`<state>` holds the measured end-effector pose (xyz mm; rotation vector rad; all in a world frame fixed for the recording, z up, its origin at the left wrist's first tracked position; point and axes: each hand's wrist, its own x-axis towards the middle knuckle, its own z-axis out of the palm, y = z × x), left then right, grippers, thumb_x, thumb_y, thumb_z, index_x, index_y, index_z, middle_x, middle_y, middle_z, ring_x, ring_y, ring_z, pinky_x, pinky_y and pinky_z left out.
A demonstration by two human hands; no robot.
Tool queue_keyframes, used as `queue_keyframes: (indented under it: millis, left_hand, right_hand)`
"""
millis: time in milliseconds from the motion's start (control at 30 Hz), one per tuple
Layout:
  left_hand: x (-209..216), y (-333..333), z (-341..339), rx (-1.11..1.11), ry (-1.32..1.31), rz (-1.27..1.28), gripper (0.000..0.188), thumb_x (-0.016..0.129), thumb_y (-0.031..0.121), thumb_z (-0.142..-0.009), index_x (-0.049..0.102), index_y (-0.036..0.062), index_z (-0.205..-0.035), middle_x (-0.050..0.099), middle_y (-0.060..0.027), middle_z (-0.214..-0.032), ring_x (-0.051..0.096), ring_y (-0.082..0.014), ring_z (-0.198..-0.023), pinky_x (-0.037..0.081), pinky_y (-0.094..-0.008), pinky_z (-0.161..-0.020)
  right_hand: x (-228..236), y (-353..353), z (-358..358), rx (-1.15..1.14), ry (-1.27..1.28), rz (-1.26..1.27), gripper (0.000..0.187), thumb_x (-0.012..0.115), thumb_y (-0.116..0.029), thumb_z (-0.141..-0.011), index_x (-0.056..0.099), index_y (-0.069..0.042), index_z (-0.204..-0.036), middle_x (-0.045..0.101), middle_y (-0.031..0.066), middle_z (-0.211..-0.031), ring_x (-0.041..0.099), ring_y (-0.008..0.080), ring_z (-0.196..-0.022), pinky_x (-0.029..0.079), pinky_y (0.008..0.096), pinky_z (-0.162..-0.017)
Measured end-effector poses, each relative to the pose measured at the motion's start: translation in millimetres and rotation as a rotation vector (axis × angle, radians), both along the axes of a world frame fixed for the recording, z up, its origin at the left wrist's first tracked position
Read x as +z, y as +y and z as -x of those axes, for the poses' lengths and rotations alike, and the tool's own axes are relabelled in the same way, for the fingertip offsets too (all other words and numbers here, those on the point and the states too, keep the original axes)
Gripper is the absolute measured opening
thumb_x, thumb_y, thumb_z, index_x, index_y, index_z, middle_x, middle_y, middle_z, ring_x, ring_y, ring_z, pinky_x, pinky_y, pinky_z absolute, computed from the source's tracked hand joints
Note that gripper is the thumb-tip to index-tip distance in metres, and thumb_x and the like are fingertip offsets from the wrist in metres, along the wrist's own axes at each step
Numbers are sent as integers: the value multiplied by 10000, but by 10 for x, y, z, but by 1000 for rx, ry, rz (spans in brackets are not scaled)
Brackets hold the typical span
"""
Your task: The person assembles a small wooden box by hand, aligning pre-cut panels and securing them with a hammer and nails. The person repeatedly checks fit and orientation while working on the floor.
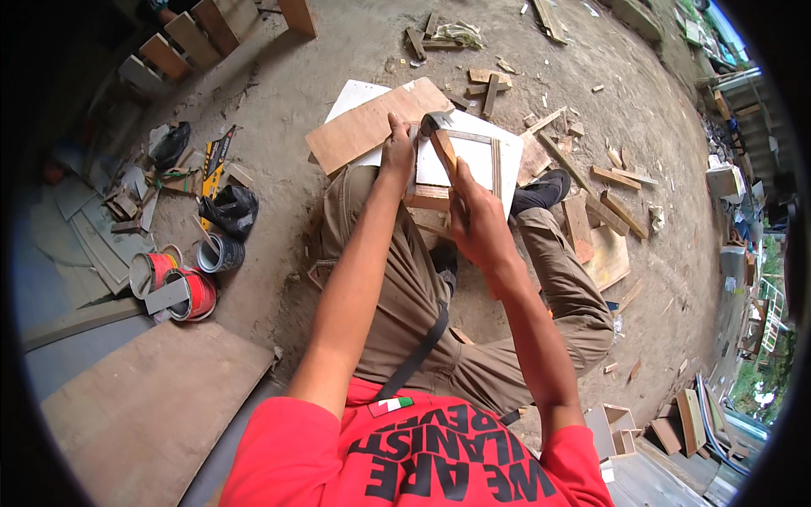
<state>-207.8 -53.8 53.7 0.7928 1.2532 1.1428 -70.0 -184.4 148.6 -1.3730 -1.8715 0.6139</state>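
Note:
My right hand (478, 221) is wrapped round the wooden handle of a claw hammer (443, 149). The hammer's metal head sits over the upper left corner of a small wooden frame (497, 165) with white showing inside it. At the frame's left side, my left hand (398, 154) grips the edge with the thumb pointing up. The frame rests by my knees, over a white board (513, 150). Beside it a brown plywood piece (359, 127) lies across the same board. Whether a nail is under the hammer head I cannot tell.
Wood offcuts (617, 213) lie scattered on the dirt floor to the right and ahead. To the left stand red paint cans (199, 297), a grey bucket (226, 253), a black plastic bag (231, 211) and a yellow saw (214, 166). A large board (160, 406) lies at lower left.

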Motion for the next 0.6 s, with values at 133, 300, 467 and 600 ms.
queue_keyframes:
  millis: [133, 300, 467, 600]
  left_hand:
    - [109, -42, -69, 4, -35, 23, 799, 153, 608, -1031, 675, 11, -1127, 695, -120, -998, 630, -201, -976, 476, -328, -925]
    - [11, -7, 9, -21, 53, -25, 820, 177, 617, -1024, 661, -34, -1139, 695, -179, -1057, 651, -248, -1029, 507, -368, -883]
    - [-66, 56, 10, -8, 125, 9, 757, 228, 582, -1034, 679, -20, -1122, 691, -193, -1049, 642, -266, -979, 494, -360, -890]
    - [-42, 13, 29, 6, 194, -153, 657, 328, 541, -1033, 672, -5, -1156, 687, -183, -1070, 632, -274, -980, 477, -356, -909]
  right_hand:
    - [25, 9, -29, -12, -9, 48, 495, 530, 34, -884, 426, 99, -1363, 625, 336, -917, 618, 492, -869, 470, 510, -767]
    - [141, -50, 7, -20, 27, 23, 489, 527, 35, -883, 432, 95, -1359, 623, 336, -925, 612, 497, -870, 469, 511, -759]
    - [100, -61, -81, 37, -6, 20, 513, 534, 47, -877, 426, 74, -1379, 623, 331, -977, 609, 495, -905, 468, 512, -766]
    - [181, -261, -79, -23, 31, 26, 544, 553, 46, -878, 419, 53, -1405, 629, 319, -995, 624, 479, -925, 485, 479, -797]
